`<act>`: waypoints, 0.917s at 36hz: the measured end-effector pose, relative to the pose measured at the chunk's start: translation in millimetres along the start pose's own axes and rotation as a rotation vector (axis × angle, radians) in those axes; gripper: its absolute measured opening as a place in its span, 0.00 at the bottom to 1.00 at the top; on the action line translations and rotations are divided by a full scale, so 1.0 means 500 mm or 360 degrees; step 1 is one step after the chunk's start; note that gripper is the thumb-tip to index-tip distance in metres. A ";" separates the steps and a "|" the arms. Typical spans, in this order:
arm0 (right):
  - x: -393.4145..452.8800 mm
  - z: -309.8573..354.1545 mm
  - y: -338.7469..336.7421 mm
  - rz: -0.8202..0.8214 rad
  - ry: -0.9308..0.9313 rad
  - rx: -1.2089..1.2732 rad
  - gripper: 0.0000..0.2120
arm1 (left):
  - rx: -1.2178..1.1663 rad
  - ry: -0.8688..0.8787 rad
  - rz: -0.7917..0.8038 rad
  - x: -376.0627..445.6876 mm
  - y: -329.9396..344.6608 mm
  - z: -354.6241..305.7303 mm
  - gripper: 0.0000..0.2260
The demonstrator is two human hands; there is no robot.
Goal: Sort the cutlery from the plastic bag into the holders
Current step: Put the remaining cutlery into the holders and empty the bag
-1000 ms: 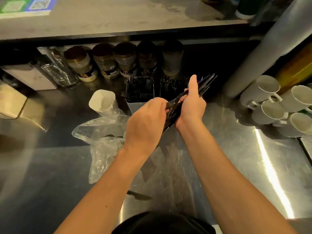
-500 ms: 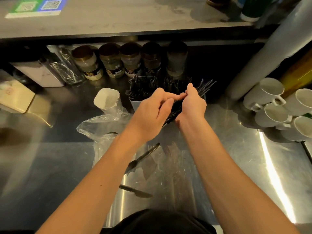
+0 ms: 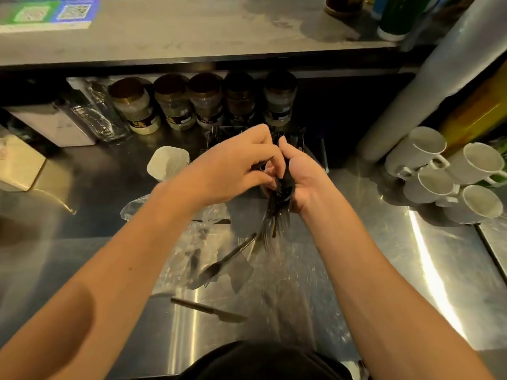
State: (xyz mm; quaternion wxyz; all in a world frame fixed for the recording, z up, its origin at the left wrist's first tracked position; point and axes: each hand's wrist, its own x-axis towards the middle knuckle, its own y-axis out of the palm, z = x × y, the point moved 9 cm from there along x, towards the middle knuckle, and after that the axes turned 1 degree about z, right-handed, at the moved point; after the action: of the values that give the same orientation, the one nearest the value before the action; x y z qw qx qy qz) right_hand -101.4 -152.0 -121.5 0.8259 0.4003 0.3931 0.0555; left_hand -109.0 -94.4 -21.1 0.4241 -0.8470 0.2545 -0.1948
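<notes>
At twelve o'clock on the steel surface [image 3: 315, 283], just short of the holders [image 3: 312, 141], my right hand [image 3: 304, 179] has a clenched grip round a bundle of black cutlery [image 3: 277, 215]. A second ago that bundle pointed up and away toward one o'clock; now it hangs down toward six, its ends fanned below the palm. My left hand [image 3: 233, 165] has come across from nine o'clock, and its curled fingers are picking at the top of the bundle; I judge it is pinching a piece or two, though blur hides which. A fork [image 3: 227, 259] now lies loose on the surface below the hands, where none showed a second back, and a knife [image 3: 208, 309] lies nearer me at six. I take it I am separating kinds before dropping them in, so the sorting is under way but not done, and those two stray pieces have yet to go in.

The plastic bag [image 3: 170, 215] lies crumpled at nine o'clock of the hands, with a white cup [image 3: 167, 163] beyond it. Jars [image 3: 203, 105] line the back at twelve under a shelf [image 3: 192, 31]. White mugs [image 3: 444, 176] lie stacked at three o'clock.
</notes>
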 end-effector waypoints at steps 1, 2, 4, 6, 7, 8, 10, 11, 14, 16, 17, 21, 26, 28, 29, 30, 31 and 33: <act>-0.005 -0.003 0.007 0.0041 -0.0007 -0.0041 0.24 | -0.0059 0.0015 -0.0007 0.000 -0.007 -0.003 0.11; -0.005 -0.004 0.009 0.0063 -0.0030 -0.0105 0.25 | -0.0134 0.0042 -0.0022 0.001 -0.015 -0.006 0.12; 0.005 -0.009 0.004 0.0058 -0.0057 -0.0213 0.25 | -0.0284 0.0133 -0.0107 0.002 -0.035 -0.022 0.11; 0.022 -0.017 -0.011 -0.0005 -0.0014 -0.0151 0.25 | -0.0420 0.0224 -0.0307 0.003 -0.067 -0.041 0.05; 0.028 -0.017 -0.021 -0.0058 -0.0010 -0.0100 0.24 | -0.0503 0.0237 -0.0434 0.002 -0.087 -0.043 0.03; 0.032 -0.015 -0.029 -0.0108 -0.0019 -0.0068 0.24 | -0.0621 0.0252 -0.0558 -0.001 -0.109 -0.045 0.03; 0.037 -0.008 -0.046 -0.0199 -0.0053 0.0005 0.23 | -0.0840 0.0338 -0.0761 -0.010 -0.150 -0.051 0.04; 0.040 -0.002 -0.056 -0.0249 -0.0086 0.0068 0.22 | -0.0863 0.0369 -0.0828 -0.014 -0.165 -0.052 0.05; 0.048 0.024 -0.089 -0.0384 -0.0231 0.0366 0.22 | -0.0877 0.0205 -0.0821 -0.012 -0.165 -0.030 0.06; 0.051 0.044 -0.109 -0.0467 -0.0326 0.0598 0.22 | -0.0842 -0.0030 -0.0687 -0.011 -0.128 0.002 0.07; 0.050 0.054 -0.120 -0.0517 -0.0384 0.0678 0.23 | -0.0721 -0.0118 -0.0594 -0.012 -0.106 0.012 0.07; 0.034 0.087 -0.154 -0.0745 -0.0592 0.0762 0.24 | 0.0127 -0.0323 -0.0017 -0.010 0.004 0.020 0.24; 0.024 0.091 -0.167 -0.0859 -0.0643 0.0713 0.19 | 0.0594 -0.0114 -0.0412 -0.006 0.001 -0.005 0.09; 0.018 0.088 -0.169 -0.0909 -0.0626 0.0669 0.17 | 0.0553 -0.0067 -0.0480 -0.008 -0.001 -0.002 0.08; 0.014 0.086 -0.170 -0.0928 -0.0618 0.0662 0.16 | 0.0527 -0.0052 -0.0505 -0.010 -0.005 -0.003 0.09; 0.013 0.086 -0.172 -0.0942 -0.0613 0.0658 0.14 | 0.0504 -0.0031 -0.0535 -0.013 -0.012 -0.002 0.09; 0.012 0.086 -0.174 -0.0949 -0.0603 0.0654 0.12 | 0.0463 -0.0009 -0.0569 -0.017 -0.019 -0.002 0.08; 0.013 0.085 -0.177 -0.0949 -0.0557 0.0635 0.10 | 0.0244 0.0044 -0.0669 -0.029 -0.040 -0.004 0.04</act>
State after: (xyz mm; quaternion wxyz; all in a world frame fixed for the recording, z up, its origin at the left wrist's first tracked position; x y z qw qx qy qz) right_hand -87.3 -235.2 -172.1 0.7663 0.4247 0.3485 -0.3331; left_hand -116.1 -76.9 -5.3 0.4337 -0.8440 0.0626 -0.3092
